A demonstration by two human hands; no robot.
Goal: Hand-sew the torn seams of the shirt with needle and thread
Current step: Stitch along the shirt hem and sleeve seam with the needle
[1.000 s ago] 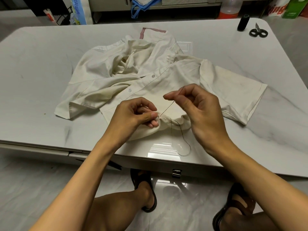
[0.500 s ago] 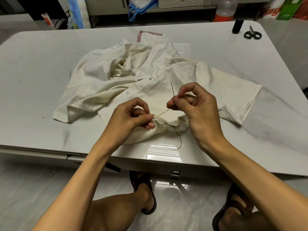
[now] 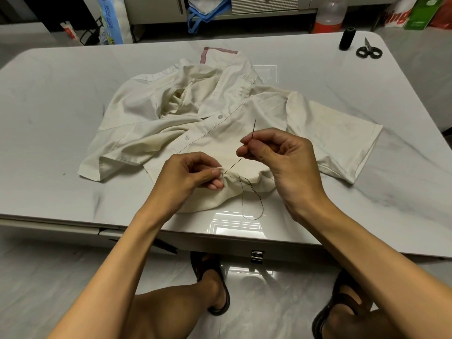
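A cream short-sleeved shirt (image 3: pixel 195 113) lies crumpled on the grey table (image 3: pixel 61 106). My left hand (image 3: pixel 188 178) pinches a fold of the shirt's hem near the table's front edge. My right hand (image 3: pixel 278 157) pinches a thin needle (image 3: pixel 253 129) that points up and away from me. Dark thread (image 3: pixel 252 192) runs taut from the pinched fold up to my right fingers. A slack loop of it hangs over the hem onto the table.
A black thread spool (image 3: pixel 346 38) and small black scissors (image 3: pixel 368 50) sit at the table's far right corner. Behind the table stand bags, a bottle and boxes. My legs in dark sandals are below the front edge.
My right hand has drawn the needle out and up, away from the fold, so the needle now stands above the fingers. My left hand keeps its pinch on the hem.
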